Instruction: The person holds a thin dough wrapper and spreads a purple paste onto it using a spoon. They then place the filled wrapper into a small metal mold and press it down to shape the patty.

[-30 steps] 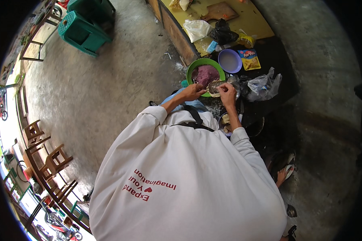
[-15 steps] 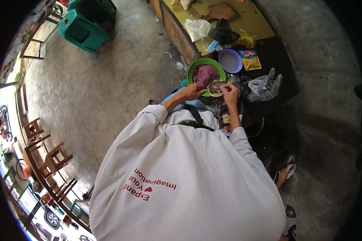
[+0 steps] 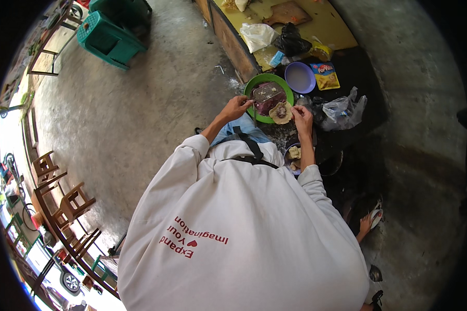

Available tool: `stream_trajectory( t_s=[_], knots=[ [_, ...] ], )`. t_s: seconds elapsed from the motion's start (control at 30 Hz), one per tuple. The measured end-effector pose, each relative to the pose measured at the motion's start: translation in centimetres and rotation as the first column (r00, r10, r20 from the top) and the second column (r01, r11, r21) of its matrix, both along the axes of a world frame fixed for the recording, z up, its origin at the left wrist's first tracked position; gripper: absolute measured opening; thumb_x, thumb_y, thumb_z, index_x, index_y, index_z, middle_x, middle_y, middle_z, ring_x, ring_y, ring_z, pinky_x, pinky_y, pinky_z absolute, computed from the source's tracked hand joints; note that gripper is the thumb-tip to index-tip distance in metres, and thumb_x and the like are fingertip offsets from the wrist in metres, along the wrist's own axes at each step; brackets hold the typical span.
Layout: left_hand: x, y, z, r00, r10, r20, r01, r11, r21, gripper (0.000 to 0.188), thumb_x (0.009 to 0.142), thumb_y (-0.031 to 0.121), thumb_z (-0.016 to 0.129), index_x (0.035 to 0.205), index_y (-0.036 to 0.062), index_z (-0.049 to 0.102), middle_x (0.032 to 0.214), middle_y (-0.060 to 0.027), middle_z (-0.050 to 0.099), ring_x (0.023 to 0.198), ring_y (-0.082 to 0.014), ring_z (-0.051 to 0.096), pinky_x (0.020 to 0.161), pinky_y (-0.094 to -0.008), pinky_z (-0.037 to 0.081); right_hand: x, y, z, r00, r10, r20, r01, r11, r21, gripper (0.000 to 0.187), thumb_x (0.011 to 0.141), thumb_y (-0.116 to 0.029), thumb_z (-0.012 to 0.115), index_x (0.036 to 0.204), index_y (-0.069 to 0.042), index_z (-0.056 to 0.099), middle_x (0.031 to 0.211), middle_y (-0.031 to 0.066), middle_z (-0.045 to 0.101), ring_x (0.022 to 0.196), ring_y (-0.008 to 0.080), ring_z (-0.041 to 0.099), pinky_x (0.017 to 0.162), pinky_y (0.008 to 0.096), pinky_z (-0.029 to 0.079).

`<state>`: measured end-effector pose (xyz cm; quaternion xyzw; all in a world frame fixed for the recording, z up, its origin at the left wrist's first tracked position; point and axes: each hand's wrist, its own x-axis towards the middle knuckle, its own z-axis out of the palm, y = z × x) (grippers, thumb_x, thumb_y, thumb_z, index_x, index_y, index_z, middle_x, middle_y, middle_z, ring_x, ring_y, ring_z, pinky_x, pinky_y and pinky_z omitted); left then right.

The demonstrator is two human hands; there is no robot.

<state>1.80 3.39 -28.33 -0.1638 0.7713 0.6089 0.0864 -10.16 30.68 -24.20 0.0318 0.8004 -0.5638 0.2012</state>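
My left hand (image 3: 237, 107) is closed at the near-left end of a flat, rounded-rectangular tool (image 3: 268, 92), whose exact kind I cannot make out. That tool lies over the purplish mixture (image 3: 263, 107) in a green bowl (image 3: 250, 83). On the right side, my right hand (image 3: 302, 116) pinches the edge of a round tan wrapper-like piece (image 3: 281, 112) with a paler, crumbly patch in its middle. This piece hangs over the bowl's near-right rim. Below my right forearm, a bowl holds several pale, folded pieces (image 3: 294, 153).
Beyond the green bowl stand a purple bowl (image 3: 300, 78) of cloudy liquid and a yellow packet (image 3: 325, 76). A clear plastic bag (image 3: 344, 110) lies to the right. The low table (image 3: 316, 20) carries a cutting board (image 3: 288, 13), a white bag (image 3: 257, 37) and a black bag (image 3: 292, 40).
The tool has moved from between my hands, over the tan piece, to the far side above the mixture. My left hand has drawn left; the tan piece now shows uncovered at my right hand.
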Motion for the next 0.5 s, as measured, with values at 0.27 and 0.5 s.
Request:
stream_trajectory(
  t_s=[0.27, 0.5],
  knots=[
    [1.7, -1.5, -1.3, 0.997, 0.072, -0.015, -0.073, 0.997, -0.010, 0.042, 0.103, 0.039, 0.059, 0.092, -0.0014, 0.065, 0.070, -0.0089, 0.056, 0.066, -0.0169, 0.051, 0.061, -0.0374, 0.042, 0.0, -2.7, 1.3, 0.968, 0.141, -0.209, -0.134, 0.990, 0.050, 0.017, 0.088, -0.015, 0.076, 0.093, 0.001, 0.072, 0.079, 0.0040, 0.070, 0.071, 0.0121, 0.065, 0.067, 0.0282, 0.051],
    [2.5, 0.2, -0.7, 0.999, 0.013, -0.030, -0.011, 0.996, 0.088, 0.043, 0.104, 0.040, 0.059, 0.086, 0.0012, 0.062, 0.066, 0.0007, 0.049, 0.062, -0.0093, 0.043, 0.055, -0.0307, 0.037, 2.8, -9.3, 1.5, 0.863, 0.330, -0.383, -0.258, 0.939, 0.227, 0.010, 0.085, -0.014, 0.076, 0.086, -0.006, 0.071, 0.079, 0.0075, 0.062, 0.068, 0.0253, 0.064, 0.063, 0.0381, 0.049]
  ],
)
